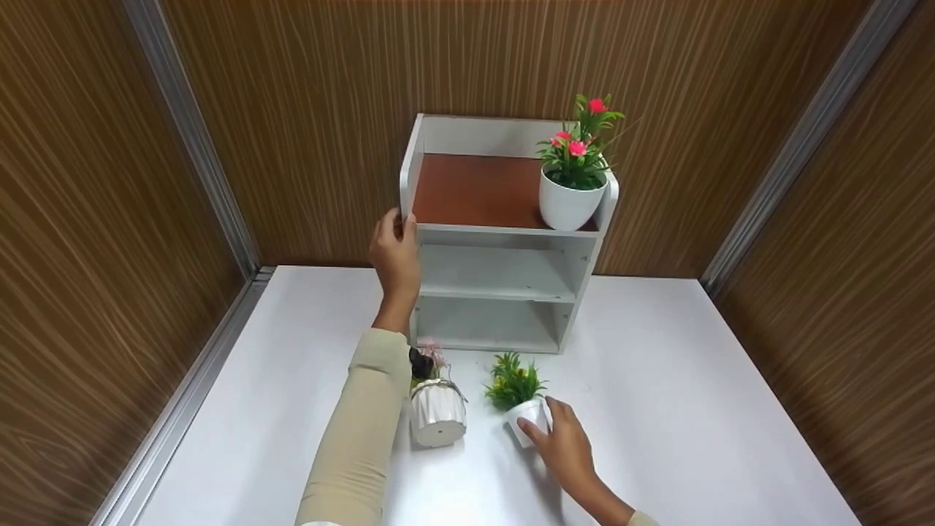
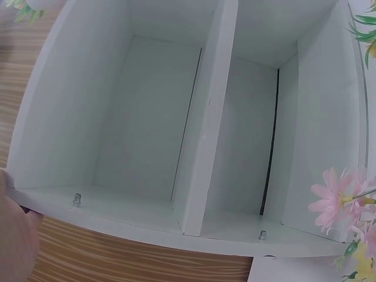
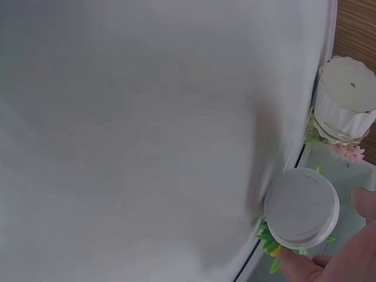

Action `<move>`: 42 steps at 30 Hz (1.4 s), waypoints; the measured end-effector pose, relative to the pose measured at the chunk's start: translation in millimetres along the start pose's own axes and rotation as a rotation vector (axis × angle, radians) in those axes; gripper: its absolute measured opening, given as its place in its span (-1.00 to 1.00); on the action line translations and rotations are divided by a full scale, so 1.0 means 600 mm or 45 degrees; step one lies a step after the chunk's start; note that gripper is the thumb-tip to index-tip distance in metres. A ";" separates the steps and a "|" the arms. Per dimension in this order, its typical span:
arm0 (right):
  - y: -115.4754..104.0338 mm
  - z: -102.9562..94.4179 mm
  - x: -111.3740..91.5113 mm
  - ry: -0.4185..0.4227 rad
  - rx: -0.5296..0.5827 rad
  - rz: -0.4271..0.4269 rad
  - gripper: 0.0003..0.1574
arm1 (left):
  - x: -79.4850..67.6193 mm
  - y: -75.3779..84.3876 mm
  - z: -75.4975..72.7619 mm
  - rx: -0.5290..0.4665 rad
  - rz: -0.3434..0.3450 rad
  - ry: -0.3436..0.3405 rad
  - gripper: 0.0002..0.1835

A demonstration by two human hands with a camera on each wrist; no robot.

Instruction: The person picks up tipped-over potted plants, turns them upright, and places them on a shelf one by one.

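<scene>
- Left hand (image 1: 395, 256) grips the white shelf (image 1: 504, 298) by its left side, likely steadying it.
- Right hand (image 1: 568, 444) pinches 1 small potted plant (image 1: 518, 403) below its leaves, probably sparing them, near side of the shelf.

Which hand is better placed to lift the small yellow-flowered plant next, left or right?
Probably the right hand: it grips the small plant's pot between thumb and fingers. The left hand is farther away, holding the left side of the shelf unit, and would likely have to let go first.
</scene>
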State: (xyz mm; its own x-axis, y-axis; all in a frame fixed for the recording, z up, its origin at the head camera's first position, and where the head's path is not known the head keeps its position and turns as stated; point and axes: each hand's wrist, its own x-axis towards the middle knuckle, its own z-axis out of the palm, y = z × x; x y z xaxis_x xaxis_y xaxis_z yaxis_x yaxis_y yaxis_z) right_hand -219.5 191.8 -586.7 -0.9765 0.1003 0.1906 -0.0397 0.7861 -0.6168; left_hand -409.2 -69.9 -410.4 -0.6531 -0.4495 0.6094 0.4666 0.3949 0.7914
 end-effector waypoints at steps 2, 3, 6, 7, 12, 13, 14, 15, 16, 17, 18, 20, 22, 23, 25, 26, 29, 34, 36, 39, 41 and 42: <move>0.002 0.002 -0.001 0.004 0.002 0.002 -0.12 | -0.001 0.001 0.001 0.000 -0.003 0.001 -0.65; 0.003 0.003 -0.002 0.003 0.003 0.005 -0.13 | -0.001 0.002 0.001 0.002 -0.009 0.003 -0.65; 0.005 0.005 -0.001 -0.006 0.014 0.031 -0.14 | -0.002 0.004 0.001 0.003 -0.023 0.005 -0.65; 0.005 0.005 -0.001 -0.012 0.020 0.043 -0.15 | -0.002 0.004 0.001 0.003 -0.025 0.004 -0.65; 0.004 0.004 0.000 -0.069 0.027 0.114 -0.15 | -0.001 0.005 0.001 0.003 -0.010 -0.005 -0.64; 0.004 0.004 0.000 -0.078 0.029 0.119 -0.16 | -0.001 0.005 0.001 0.002 -0.004 -0.006 -0.64; 0.005 0.004 0.000 -0.085 0.029 0.120 -0.17 | -0.001 0.004 0.001 0.002 0.004 -0.006 -0.65; 0.004 0.005 0.000 -0.088 0.026 0.119 -0.19 | -0.001 0.004 0.000 0.001 0.009 -0.005 -0.65; 0.005 0.005 0.000 -0.087 0.025 0.114 -0.20 | -0.001 0.004 0.000 0.001 0.015 -0.005 -0.65; 0.005 0.005 0.000 -0.086 0.026 0.107 -0.22 | -0.001 0.004 0.000 0.000 0.020 -0.004 -0.65; 0.004 0.005 0.000 -0.082 0.024 0.098 -0.24 | -0.001 0.004 -0.001 -0.001 0.020 -0.004 -0.65; 0.004 0.006 0.001 -0.073 0.023 0.082 -0.26 | -0.001 0.003 -0.001 -0.001 0.020 -0.002 -0.65; 0.005 0.006 0.002 -0.070 0.036 0.075 -0.28 | -0.001 0.002 -0.001 -0.001 0.018 0.001 -0.66; 0.005 0.005 0.002 -0.068 0.044 0.071 -0.30 | 0.000 0.002 -0.001 0.000 0.017 0.002 -0.66; 0.005 0.004 0.004 -0.062 0.062 0.073 -0.32 | 0.000 0.001 -0.001 0.004 0.018 0.007 -0.66; 0.005 0.004 0.005 -0.057 0.072 0.073 -0.33 | 0.001 0.001 -0.001 0.006 0.018 0.008 -0.66; 0.006 0.004 0.007 -0.022 0.101 0.069 -0.34 | 0.002 0.001 -0.001 0.009 0.014 0.005 -0.65; 0.007 0.008 0.013 0.041 0.179 0.039 -0.36 | 0.003 0.001 -0.001 0.006 0.003 0.007 -0.65; 0.009 0.011 0.017 0.049 0.206 0.027 -0.37 | 0.003 0.002 -0.001 0.005 0.003 0.010 -0.65; 0.014 0.016 0.024 0.045 0.229 0.031 -0.33 | 0.002 0.003 0.001 0.006 0.011 0.012 -0.66; 0.016 0.018 0.027 0.034 0.238 0.038 -0.30 | 0.001 0.004 0.002 0.007 0.018 0.007 -0.65; 0.017 0.019 0.028 0.022 0.239 0.040 -0.28 | 0.000 0.004 0.002 0.008 0.020 0.004 -0.65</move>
State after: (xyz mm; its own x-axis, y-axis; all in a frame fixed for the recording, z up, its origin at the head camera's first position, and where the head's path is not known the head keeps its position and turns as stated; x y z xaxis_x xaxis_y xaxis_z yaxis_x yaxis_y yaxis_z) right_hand -238.9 194.6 -598.3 -0.9741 0.1349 0.1812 -0.0495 0.6552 -0.7538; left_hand -408.8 -67.8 -408.3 -0.6436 -0.4459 0.6220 0.4731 0.4071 0.7813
